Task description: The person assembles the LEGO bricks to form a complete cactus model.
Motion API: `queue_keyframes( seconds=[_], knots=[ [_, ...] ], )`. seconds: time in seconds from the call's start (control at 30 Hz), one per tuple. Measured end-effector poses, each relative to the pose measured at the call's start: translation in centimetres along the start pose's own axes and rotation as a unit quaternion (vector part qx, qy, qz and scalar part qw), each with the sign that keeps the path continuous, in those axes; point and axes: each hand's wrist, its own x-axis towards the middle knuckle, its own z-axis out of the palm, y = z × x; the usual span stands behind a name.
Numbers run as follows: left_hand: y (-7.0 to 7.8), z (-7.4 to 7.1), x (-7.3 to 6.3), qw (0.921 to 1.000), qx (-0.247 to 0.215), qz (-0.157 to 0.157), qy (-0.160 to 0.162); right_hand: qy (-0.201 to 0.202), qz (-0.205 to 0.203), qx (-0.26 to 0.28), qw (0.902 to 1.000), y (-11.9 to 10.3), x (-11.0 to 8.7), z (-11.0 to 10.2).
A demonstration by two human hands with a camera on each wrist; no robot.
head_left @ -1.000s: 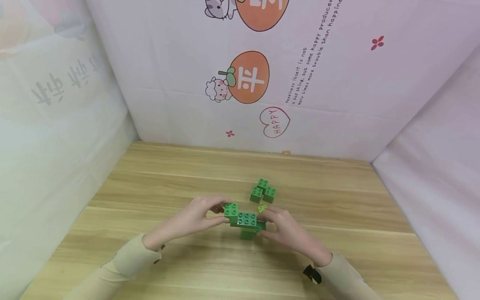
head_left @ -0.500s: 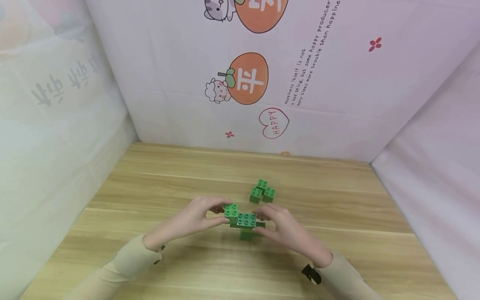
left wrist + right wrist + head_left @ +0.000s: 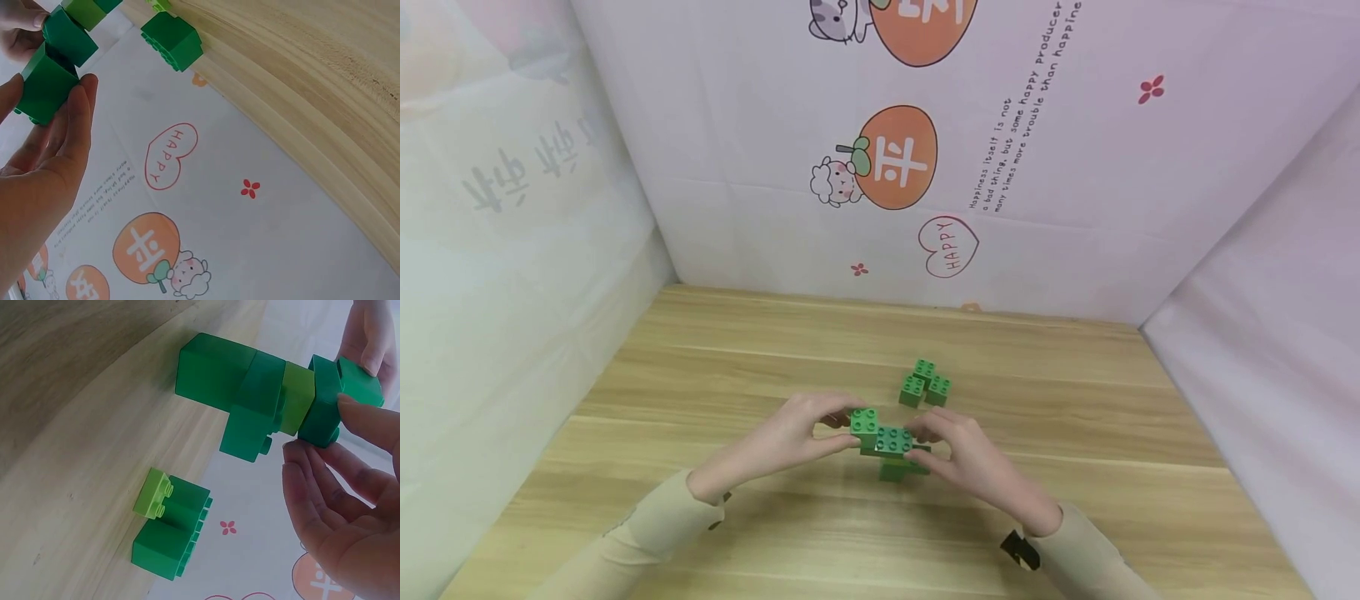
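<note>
A stack of green toy building bricks (image 3: 215, 374) stands on the table, with a lime brick (image 3: 296, 397) between darker ones. Its upper six-stud dark green brick (image 3: 892, 440) is held between the thumb and fingertips of my right hand (image 3: 973, 458). My left hand (image 3: 793, 429) pinches a four-stud green brick (image 3: 864, 422) at the stack's upper left end. In the right wrist view, that four-stud brick (image 3: 361, 382) sits against the dark green brick (image 3: 320, 400), offset to one side. The left wrist view shows a narrow dark wedge between these two bricks.
Several loose green bricks (image 3: 912, 390) form a small cluster behind the stack on the wooden table (image 3: 760, 342). A small lime piece (image 3: 152, 494) lies beside them, hidden in the head view. Printed white cloth walls (image 3: 760, 225) enclose the table's back and sides.
My right hand has shifted from the lower right of the stack up to its upper dark green brick, covering the small lime piece. My left hand keeps its pinch, almost still.
</note>
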Motion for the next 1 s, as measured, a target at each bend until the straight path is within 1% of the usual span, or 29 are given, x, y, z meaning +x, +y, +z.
queue_keyframes(
  seconds=[0.13,0.33,0.4,0.5,0.73,0.83,1.0],
  knots=[
    [-0.01,-0.12,-0.06,1.0,-0.002,0.004,-0.002,0.006,-0.006,0.009,0.9999,0.0,0.1,-0.01],
    [-0.09,-0.24,0.06,0.9995,0.003,0.027,-0.013,0.009,-0.007,0.016,0.9998,0.04,0.19,0.0],
    [-0.07,-0.24,0.09,0.9995,0.006,0.029,-0.014,0.009,-0.007,0.015,0.9998,-0.01,0.22,-0.02],
    [-0.12,-0.15,0.05,0.9992,0.014,0.035,-0.01,0.006,-0.004,0.014,0.9999,-0.12,0.25,-0.07],
    [-0.4,0.11,-0.16,0.9973,0.034,0.065,0.008,0.004,-0.002,0.013,0.9999,-0.26,0.27,-0.09],
    [-0.48,0.09,-0.22,0.9969,0.039,0.068,0.012,0.004,0.0,0.011,0.9999,-0.25,0.26,-0.07],
    [-0.51,-0.08,-0.26,0.9976,0.038,0.058,0.002,0.004,0.003,0.011,0.9999,-0.21,0.27,-0.08]
  ],
)
